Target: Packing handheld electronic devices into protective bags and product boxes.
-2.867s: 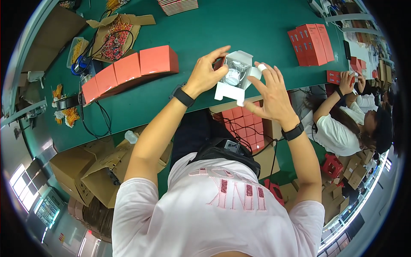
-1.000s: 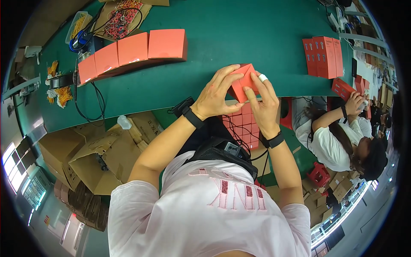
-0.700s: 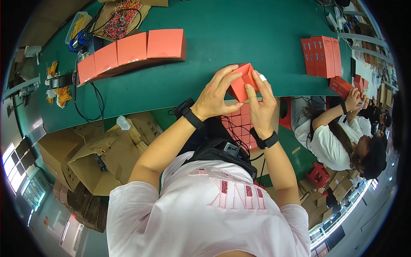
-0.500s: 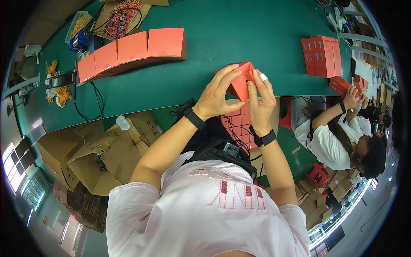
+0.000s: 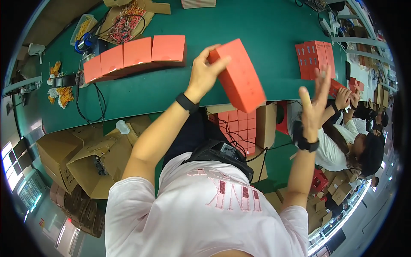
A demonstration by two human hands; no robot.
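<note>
A long red cardboard box is tilted above the table's near edge. My left hand grips its upper left end, thumb across the face and fingers behind it. To the right, apart from the box, my right hand is raised with its fingers spread and nothing in it. Left of the held box, a row of several red boxes stands on the green table. Below the held box, an open carton on the floor is packed with red boxes.
More red boxes stand at the table's right, near a co-worker handling one. Far left lie a cardboard tray of red wired parts, a plastic tub and yellow wire bundles. Open cartons sit on the floor at left.
Both hands were at the box's open end; now my right hand has let go and swung right, opening. My left hand has turned the box so its long side shows.
</note>
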